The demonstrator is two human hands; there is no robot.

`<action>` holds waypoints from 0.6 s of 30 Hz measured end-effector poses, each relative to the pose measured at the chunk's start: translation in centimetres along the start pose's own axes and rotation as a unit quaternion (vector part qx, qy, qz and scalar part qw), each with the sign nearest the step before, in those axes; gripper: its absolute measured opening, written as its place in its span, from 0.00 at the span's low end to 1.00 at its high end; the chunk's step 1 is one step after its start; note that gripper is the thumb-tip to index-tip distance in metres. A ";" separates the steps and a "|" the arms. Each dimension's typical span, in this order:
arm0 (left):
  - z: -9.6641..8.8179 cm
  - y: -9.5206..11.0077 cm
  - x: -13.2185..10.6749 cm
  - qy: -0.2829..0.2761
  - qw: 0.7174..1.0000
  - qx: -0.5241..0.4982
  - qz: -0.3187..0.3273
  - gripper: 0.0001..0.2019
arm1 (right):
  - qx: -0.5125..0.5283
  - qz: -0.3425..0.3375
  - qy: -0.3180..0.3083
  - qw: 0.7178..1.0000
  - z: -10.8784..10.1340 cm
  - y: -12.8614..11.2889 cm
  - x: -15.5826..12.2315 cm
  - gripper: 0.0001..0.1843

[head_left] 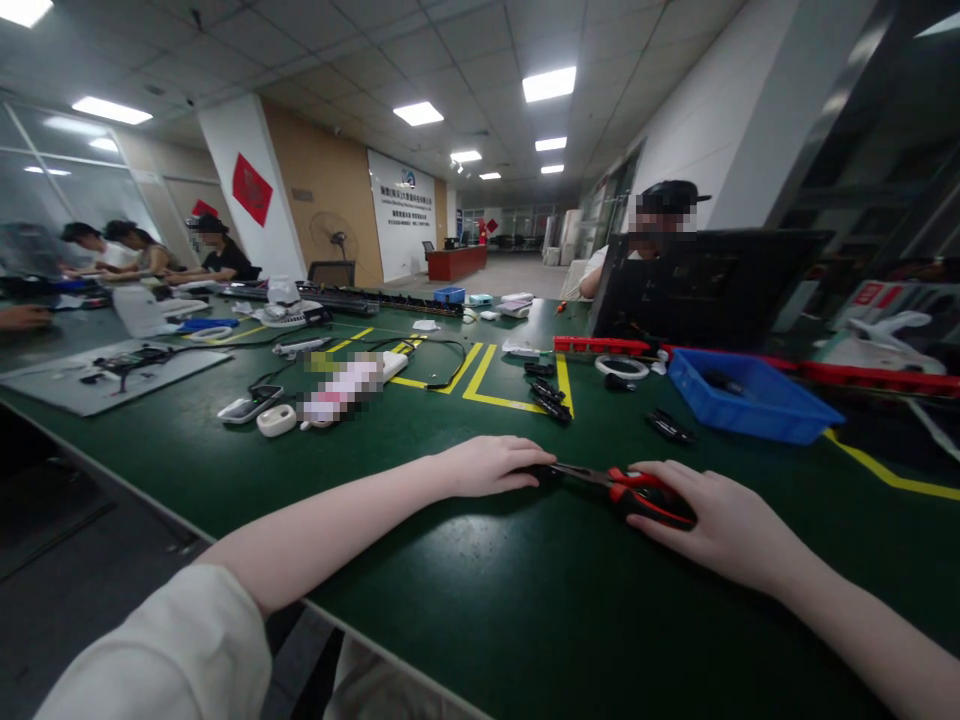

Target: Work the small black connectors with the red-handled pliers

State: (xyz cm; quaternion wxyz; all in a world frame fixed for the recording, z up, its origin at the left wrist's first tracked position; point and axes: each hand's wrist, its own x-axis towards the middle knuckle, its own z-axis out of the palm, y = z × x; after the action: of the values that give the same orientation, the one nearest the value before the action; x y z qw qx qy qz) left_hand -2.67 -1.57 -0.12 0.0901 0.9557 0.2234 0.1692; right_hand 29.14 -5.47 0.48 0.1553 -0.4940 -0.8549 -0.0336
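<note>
My right hand (716,520) lies on the green table (450,560) with its fingers curled over the red and black handles of a pair of pliers (626,492). My left hand (491,465) rests palm down just left of the pliers' metal tip, fingers closed around something small and dark that I cannot make out. Several small black parts (547,395) lie beyond the hands, inside yellow tape lines.
A blue bin (750,400) stands at the right, and a person sits behind a black screen (705,285). A white power strip (352,385), phone and cables lie left. Other people work at the far left end. The table's near edge runs diagonally below my arms.
</note>
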 end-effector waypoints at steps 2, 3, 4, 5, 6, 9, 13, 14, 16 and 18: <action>0.0 -0.1 0.1 -0.004 1.000 0.008 -0.003 0.19 | -0.006 -0.005 0.015 1.000 0.3 0.4 0.1 0.29; 0.0 -0.1 0.1 -0.005 1.000 0.012 -0.003 0.19 | -0.008 -0.009 0.025 1.000 0.5 0.6 0.1 0.29; 0.0 -0.1 0.1 -0.005 1.000 0.015 -0.002 0.19 | -0.010 -0.015 0.035 0.999 0.7 0.8 0.1 0.29; 0.0 -0.1 0.1 -0.005 1.000 0.018 0.000 0.18 | -0.012 -0.020 0.045 0.999 0.8 0.9 0.1 0.30; 0.0 -0.2 0.1 -0.004 1.000 0.020 0.002 0.18 | -0.014 -0.025 0.055 0.998 0.9 1.1 0.1 0.30; 0.0 -0.2 0.1 -0.001 1.000 0.022 0.006 0.18 | -0.018 -0.033 0.076 0.996 1.2 1.3 0.1 0.31; 0.0 -0.2 0.1 0.006 1.000 0.020 0.010 0.18 | -0.023 -0.046 0.098 0.994 1.1 1.2 0.2 0.30; 0.0 -0.2 0.1 0.009 1.000 0.021 0.011 0.18 | -0.025 -0.052 0.105 0.993 1.0 1.2 0.2 0.29; 0.0 -0.2 0.1 0.017 0.999 0.025 0.015 0.18 | -0.037 -0.066 0.123 0.990 0.8 1.2 0.2 0.26; 0.0 -0.2 0.1 0.026 0.999 0.030 0.021 0.18 | -0.054 -0.085 0.143 0.985 0.7 1.3 0.2 0.25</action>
State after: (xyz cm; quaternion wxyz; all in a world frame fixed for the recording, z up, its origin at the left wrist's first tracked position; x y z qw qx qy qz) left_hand -2.66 -1.37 -0.15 0.0522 0.9578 0.2102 0.1892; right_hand 30.01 -4.46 -0.22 0.2459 -0.4171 -0.8597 -0.1628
